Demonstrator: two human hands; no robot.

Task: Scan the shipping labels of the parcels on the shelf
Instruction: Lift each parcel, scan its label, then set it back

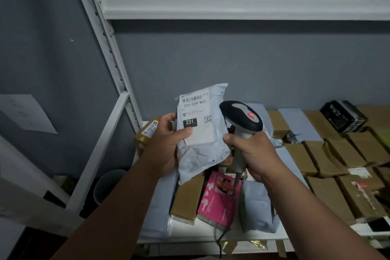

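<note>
Holding a grey plastic mailer parcel up in front of a grey wall, the left hand grips its left edge, thumb pressed on the front and fingers curled behind. The parcel stands nearly upright, its long axis running top to bottom and leaning slightly right, with its labelled face turned toward the camera. A white shipping label covers the upper half; it shows a barcode along the top, the code 231-239-K01, a black box reading 231, and a small QR code at the right. The lower half of the mailer is crumpled.

Just beside the parcel's right edge, the right hand is wrapped around the handle of a barcode scanner. The scanner's dark, rounded head, with a grey panel and a red mark, sits above the fist, its handle running downward to a cable.

Below the hands, a white shelf carries brown cardboard boxes, grey mailers and a pink box.
</note>
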